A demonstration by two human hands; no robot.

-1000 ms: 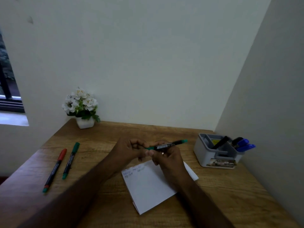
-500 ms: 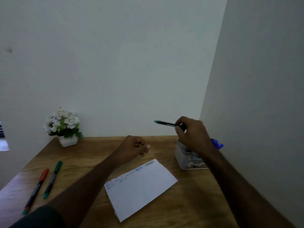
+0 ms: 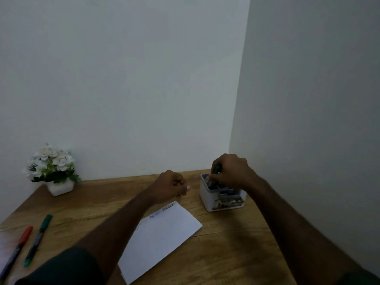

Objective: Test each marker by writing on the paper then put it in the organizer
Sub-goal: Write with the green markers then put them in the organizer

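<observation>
Right hand (image 3: 230,171) holds green marker (image 3: 216,169) inside organizer (image 3: 207,197) — contents hidden.

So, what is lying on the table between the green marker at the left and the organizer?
In the head view, the paper lies between the green marker and the organizer, with the left forearm above it.

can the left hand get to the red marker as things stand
Probably yes. The left hand holds nothing and hangs over the desk, and the red marker lies in the open at the left edge, with only the green marker beside it.
</observation>
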